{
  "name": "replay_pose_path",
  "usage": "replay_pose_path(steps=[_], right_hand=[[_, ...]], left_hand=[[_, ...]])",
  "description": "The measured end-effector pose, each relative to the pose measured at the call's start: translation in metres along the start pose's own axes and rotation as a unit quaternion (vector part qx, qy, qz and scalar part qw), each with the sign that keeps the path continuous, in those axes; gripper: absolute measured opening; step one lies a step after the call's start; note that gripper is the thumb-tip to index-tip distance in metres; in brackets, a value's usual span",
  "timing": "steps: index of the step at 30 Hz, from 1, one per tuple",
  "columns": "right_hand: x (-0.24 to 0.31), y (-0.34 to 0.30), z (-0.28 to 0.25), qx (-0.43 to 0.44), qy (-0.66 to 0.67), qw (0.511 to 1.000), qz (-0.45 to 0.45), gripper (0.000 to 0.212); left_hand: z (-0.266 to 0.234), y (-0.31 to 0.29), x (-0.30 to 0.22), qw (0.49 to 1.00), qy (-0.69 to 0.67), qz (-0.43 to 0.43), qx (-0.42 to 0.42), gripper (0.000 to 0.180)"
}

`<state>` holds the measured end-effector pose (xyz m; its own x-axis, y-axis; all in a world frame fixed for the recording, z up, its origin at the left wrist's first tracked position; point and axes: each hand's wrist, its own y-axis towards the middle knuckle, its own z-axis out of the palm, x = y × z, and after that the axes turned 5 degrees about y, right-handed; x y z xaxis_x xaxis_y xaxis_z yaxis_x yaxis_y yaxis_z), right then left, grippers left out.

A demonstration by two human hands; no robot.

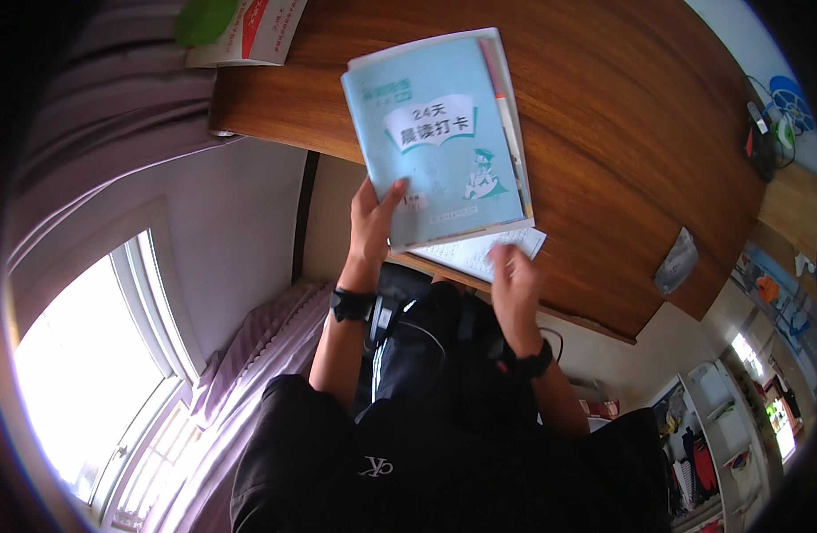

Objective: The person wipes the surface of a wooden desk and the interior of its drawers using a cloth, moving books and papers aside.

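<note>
The left hand [368, 224] has its fingers clamped on a light-blue rectangular paper booklet [440, 173], which extends beyond them. Right of those fingers, a white printed paper sheet [462, 256] shows. The right hand [519, 286] curls its fingers at the sheet; whether they grip it, I cannot tell.

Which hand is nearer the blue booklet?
Left. The left hand grips the blue booklet at its lower-left edge, thumb on the cover. The right hand is below its lower-right corner, by the white sheet.
</note>
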<state>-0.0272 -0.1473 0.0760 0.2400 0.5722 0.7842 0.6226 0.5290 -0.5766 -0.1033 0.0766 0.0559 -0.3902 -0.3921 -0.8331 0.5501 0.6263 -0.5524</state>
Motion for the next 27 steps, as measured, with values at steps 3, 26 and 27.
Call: replay_pose_path(steps=[3,26,27], right_hand=[[-0.035,-0.024,0.042,0.031,0.409,0.904,0.117,0.037],[-0.185,0.037,-0.027,-0.134,0.173,0.974,-0.059,0.023],[-0.186,0.04,-0.027,-0.145,0.156,0.974,-0.075,0.024]], left_hand=[[-0.007,-0.044,0.025,0.993,-0.082,-0.065,-0.046,0.025],[-0.045,0.014,0.123,0.921,0.371,0.118,0.01,0.026],[-0.039,0.016,0.12,0.91,0.395,0.13,0.011,0.027]])
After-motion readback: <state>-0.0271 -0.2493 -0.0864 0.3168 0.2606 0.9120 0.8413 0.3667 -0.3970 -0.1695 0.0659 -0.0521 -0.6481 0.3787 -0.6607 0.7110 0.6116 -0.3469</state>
